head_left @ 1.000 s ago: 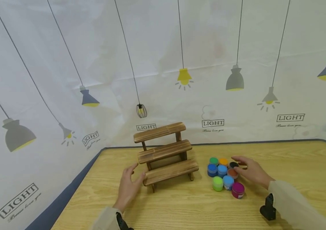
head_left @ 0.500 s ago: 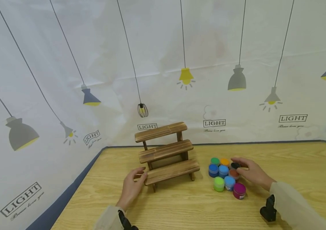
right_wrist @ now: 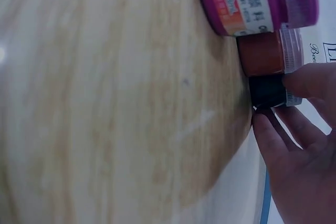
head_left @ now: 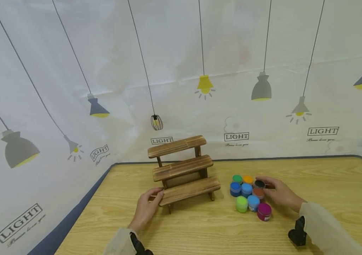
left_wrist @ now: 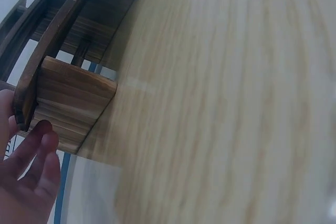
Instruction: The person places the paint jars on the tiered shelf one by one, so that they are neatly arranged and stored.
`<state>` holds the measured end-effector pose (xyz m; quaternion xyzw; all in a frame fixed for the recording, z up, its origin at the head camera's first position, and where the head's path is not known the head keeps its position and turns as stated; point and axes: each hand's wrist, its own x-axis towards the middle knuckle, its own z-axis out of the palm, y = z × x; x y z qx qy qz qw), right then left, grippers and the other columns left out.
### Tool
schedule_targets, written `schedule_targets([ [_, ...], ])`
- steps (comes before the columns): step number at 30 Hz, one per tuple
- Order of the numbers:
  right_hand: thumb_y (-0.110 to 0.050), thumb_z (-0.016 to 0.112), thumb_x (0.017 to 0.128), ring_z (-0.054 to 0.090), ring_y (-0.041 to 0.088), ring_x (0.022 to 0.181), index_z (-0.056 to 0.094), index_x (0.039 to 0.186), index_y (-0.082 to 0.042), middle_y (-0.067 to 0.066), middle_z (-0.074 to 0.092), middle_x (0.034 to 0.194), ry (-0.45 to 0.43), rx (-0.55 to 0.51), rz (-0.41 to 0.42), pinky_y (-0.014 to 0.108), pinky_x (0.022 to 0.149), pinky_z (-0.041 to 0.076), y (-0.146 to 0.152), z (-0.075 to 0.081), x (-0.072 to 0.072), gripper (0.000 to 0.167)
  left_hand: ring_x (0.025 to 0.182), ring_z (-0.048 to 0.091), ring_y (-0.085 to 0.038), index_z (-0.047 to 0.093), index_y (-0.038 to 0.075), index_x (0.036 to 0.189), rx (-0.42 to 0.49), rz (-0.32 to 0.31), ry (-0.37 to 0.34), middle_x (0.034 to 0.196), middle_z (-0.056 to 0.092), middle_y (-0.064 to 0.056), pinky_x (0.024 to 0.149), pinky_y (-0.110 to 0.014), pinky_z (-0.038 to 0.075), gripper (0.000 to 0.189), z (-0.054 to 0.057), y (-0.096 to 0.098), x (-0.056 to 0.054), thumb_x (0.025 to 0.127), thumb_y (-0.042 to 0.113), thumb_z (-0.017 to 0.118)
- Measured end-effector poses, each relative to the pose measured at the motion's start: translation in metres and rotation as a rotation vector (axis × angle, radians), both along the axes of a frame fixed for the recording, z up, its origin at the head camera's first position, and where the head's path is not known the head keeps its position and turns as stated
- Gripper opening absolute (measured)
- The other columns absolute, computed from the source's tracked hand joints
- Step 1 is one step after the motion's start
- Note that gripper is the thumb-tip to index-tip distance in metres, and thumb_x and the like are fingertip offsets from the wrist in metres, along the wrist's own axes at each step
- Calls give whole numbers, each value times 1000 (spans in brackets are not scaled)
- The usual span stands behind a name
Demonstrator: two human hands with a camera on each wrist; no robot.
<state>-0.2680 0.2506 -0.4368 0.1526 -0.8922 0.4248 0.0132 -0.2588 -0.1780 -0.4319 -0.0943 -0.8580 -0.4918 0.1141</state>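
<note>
A three-tier wooden shelf [head_left: 190, 191] stands on the table, left of a cluster of small paint jars. At the left end of its lowest board, my left hand [head_left: 146, 209] pinches the edge; the left wrist view has the thumb on one face of the board [left_wrist: 50, 45] and fingers [left_wrist: 39, 166] by the other. My right hand [head_left: 281, 194] grips the black paint jar [right_wrist: 268, 90], at the cluster's right side. Touching that jar is a red-brown jar [right_wrist: 261, 54]. The magenta jar [head_left: 264, 211] sits nearest the front.
Also in the cluster are a green jar [head_left: 237, 179], an orange jar [head_left: 248, 180], a dark blue jar [head_left: 235, 189], a lime jar [head_left: 241, 204] and two light blue ones. Behind the wooden table [head_left: 200, 233] hangs a white backdrop [head_left: 174, 71] printed with lamps.
My left hand has come in to the shelf's lowest board and taken hold of its left end. My right hand's fingers have closed around the black jar. The shelf and jars stay in place.
</note>
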Motion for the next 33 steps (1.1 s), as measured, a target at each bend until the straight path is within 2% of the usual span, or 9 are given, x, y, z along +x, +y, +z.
schedule_targets([
  [1, 4, 51, 86, 46, 43, 106, 43, 125, 9, 30, 43, 122, 1, 3, 0, 49, 85, 40, 0, 0, 0, 40, 80, 56, -19, 63, 5, 107, 6, -4, -13, 104, 61, -10, 68, -30, 45, 28, 4, 1, 3, 88, 24, 56],
  [7, 3, 54, 84, 49, 41, 102, 44, 123, 9, 29, 47, 118, 11, 24, -17, 47, 83, 42, -1, 1, 0, 41, 78, 56, -18, 63, 3, 106, 32, -9, -60, 97, 62, -10, 64, -29, 45, 30, 4, 1, -2, 86, 25, 58],
  [8, 3, 54, 84, 49, 41, 102, 44, 123, 9, 29, 48, 118, 13, 25, -20, 47, 83, 42, -1, 1, 0, 41, 77, 55, -16, 64, 4, 105, 36, -8, -61, 95, 63, -9, 64, -28, 45, 30, 0, -1, -5, 86, 26, 59],
  [14, 1, 56, 84, 50, 41, 100, 44, 123, 8, 28, 49, 115, -6, 28, -46, 47, 82, 43, -1, 1, 0, 41, 74, 54, -13, 65, 2, 99, 60, -12, -59, 88, 62, -7, 62, -24, 43, 24, 4, -1, -5, 84, 20, 62],
  [22, -3, 58, 84, 50, 41, 100, 45, 119, 8, 27, 50, 113, -38, 32, -89, 46, 80, 44, 1, 3, 1, 39, 75, 55, -14, 65, 3, 98, 59, -25, -108, 93, 61, -7, 64, -26, 46, 24, 7, -3, -7, 83, 21, 63],
  [28, -5, 61, 82, 53, 38, 96, 49, 110, 8, 24, 54, 106, -27, 10, -83, 46, 80, 44, 4, 6, -1, 33, 77, 57, -16, 67, 3, 96, 46, -36, -107, 96, 62, -9, 65, -27, 47, 23, 11, -5, -9, 80, 20, 66],
  [33, -6, 64, 80, 53, 39, 94, 46, 112, 10, 27, 53, 105, -30, 36, -93, 46, 78, 45, 5, 7, -1, 39, 79, 60, -20, 67, 1, 96, 44, -49, -117, 95, 62, -11, 65, -28, 48, 25, 15, -5, -10, 80, 19, 67],
])
